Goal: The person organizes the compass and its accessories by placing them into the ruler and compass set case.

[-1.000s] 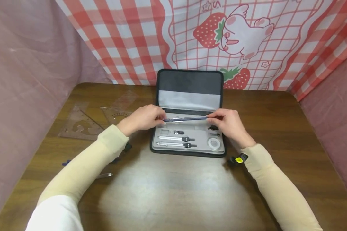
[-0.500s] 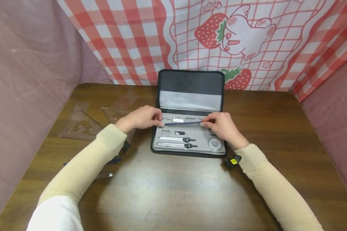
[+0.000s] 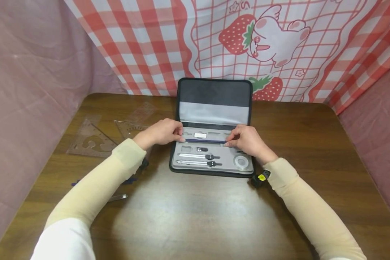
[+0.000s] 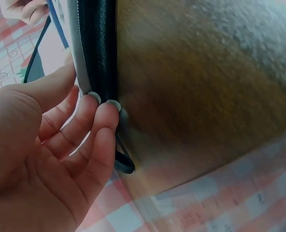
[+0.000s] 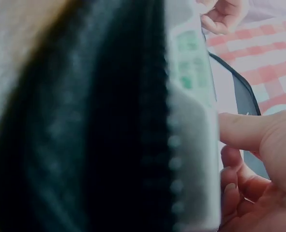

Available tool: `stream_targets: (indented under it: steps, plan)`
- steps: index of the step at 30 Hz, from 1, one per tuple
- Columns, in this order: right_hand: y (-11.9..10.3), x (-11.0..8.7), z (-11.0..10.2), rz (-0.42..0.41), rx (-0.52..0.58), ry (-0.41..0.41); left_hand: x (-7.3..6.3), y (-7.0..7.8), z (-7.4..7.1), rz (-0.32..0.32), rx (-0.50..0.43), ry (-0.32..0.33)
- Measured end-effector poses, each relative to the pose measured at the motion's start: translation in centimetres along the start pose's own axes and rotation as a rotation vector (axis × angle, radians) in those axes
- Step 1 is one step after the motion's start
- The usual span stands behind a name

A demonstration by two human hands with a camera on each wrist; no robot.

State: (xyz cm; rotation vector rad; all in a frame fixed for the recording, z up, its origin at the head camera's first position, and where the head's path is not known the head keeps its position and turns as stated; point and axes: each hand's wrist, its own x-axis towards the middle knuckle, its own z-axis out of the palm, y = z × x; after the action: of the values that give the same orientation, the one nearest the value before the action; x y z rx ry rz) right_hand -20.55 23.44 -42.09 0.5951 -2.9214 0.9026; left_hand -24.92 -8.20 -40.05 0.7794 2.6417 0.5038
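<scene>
Head view: a blue pencil [image 3: 204,141] lies lengthwise along the tray of an open black case [image 3: 211,174], just below a white eraser [image 3: 200,135] and above two compasses [image 3: 210,157]. The right hand [image 3: 247,140] pinches the pencil's right end between thumb and forefinger. The left hand [image 3: 162,131] has its thumb at the other end and fingertips against the case's edge, though whether it grips or merely presses the pencil I cannot tell.
</scene>
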Motion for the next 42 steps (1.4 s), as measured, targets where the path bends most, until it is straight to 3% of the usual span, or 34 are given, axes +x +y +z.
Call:
stream_targets:
  steps: [9, 17, 21, 26, 31, 33, 38, 42]
  plan:
    - [-0.2, 0.9, -0.8, 0.136, 0.079, -0.154, -0.1, 0.1, 0.0, -0.054, -0.005, -0.008]
    - [-0.3, 1.2, -0.7, 0.177, 0.095, -0.173, -0.1, -0.1, 0.0, -0.035, 0.013, -0.012]
    - [-0.5, 1.3, -0.5, 0.194, 0.08, -0.175, -1.1, -0.7, -0.1, -0.005, 0.012, 0.002]
    - [-0.7, 1.4, -0.3, 0.199, 0.077, -0.189, -4.8, -2.1, -0.8, 0.086, 0.007, 0.025]
    - [-0.6, 1.2, -0.4, 0.195, 0.085, -0.185, -10.4, -3.7, -1.5, 0.224, 0.023, -0.064]
    - [-0.6, 1.1, -0.5, 0.198, 0.085, -0.181, -12.8, -4.6, -1.7, 0.241, 0.034, -0.088]
    - [-0.5, 1.0, -0.6, 0.19, 0.086, -0.183, -17.8, -6.9, -1.8, 0.209, 0.045, -0.097]
    - [-0.6, 0.9, -0.7, 0.183, 0.082, -0.177, -19.7, -8.0, -1.4, 0.143, 0.06, -0.094]
